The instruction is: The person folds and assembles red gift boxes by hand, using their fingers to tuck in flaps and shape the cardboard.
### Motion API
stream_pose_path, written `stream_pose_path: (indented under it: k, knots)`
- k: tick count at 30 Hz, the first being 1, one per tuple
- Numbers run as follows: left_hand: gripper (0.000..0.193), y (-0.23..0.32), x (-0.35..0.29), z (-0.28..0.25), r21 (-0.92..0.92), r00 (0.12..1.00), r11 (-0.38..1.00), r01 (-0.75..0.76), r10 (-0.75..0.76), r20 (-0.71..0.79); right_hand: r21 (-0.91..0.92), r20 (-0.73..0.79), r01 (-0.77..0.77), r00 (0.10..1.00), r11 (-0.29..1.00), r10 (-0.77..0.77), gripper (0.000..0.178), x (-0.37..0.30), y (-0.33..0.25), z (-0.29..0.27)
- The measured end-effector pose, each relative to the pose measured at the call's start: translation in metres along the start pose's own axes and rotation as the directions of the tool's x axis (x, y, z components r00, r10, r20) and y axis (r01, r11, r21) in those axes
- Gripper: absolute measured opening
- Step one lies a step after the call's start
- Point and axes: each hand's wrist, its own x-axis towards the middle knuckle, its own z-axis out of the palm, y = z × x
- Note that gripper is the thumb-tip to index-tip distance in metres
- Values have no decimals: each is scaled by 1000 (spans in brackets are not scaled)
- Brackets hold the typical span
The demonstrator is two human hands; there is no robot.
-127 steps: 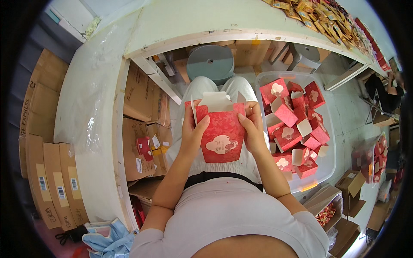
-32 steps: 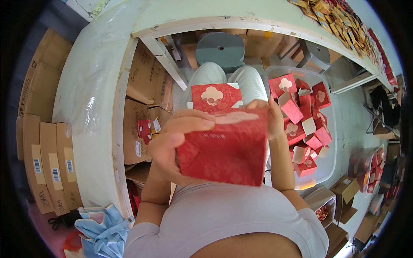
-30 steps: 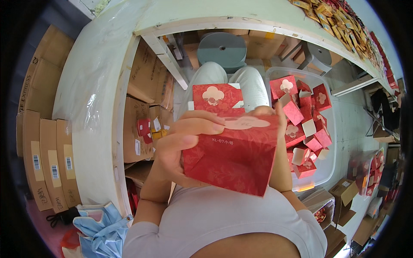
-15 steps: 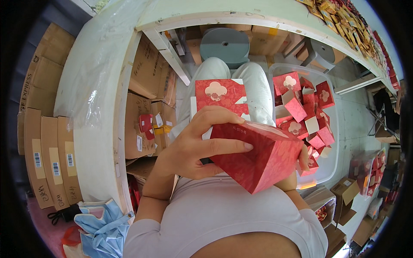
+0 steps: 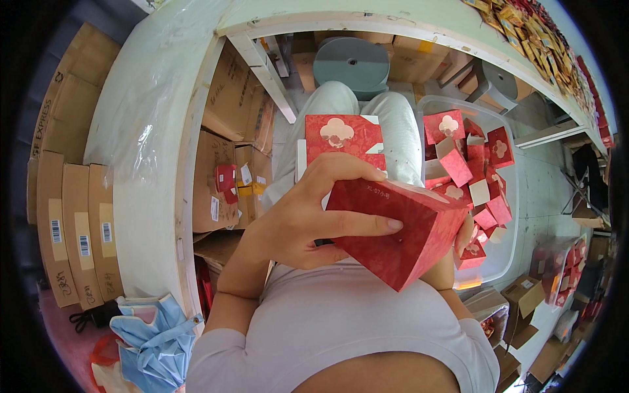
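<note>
A red patterned cardboard gift box is held tilted in front of my chest, between both hands. My left hand grips its left side, thumb and fingers spread along the panel and edge. My right hand holds the far right side; only its fingertips show past the box, the rest being hidden behind it. On my lap lie red flat box blanks with a pale pink flower-shaped emblem and white flaps. To the right, a clear plastic tub holds several folded red boxes.
A white table frame spans ahead and left. Under it stand a grey-green stool and brown cartons. Gold packets cover the far right tabletop. Blue cloth lies at lower left. Open cartons stand at lower right.
The whole view has shifted slightly, so the surroundings sit a little further right and higher. Both hands keep their hold on the red box, which has barely turned.
</note>
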Motion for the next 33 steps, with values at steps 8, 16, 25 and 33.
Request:
stream_pose_path:
  k: [8,16,25,33]
  knots:
    - [47,2,2,-1,41,998,998,-55,54,8,4,233,-25,972,1000,23,11,-13,6,-28]
    - [37,5,-3,3,100,998,993,58,-55,-33,267,-553,85,829,960,81,62,-28,11,26]
    - [44,7,-2,1,145,995,985,95,-92,-23,119,-799,12,595,993,89,44,-21,9,31]
    - [69,-10,-9,8,29,989,988,150,-151,4,29,-665,216,733,976,-142,78,-40,3,32]
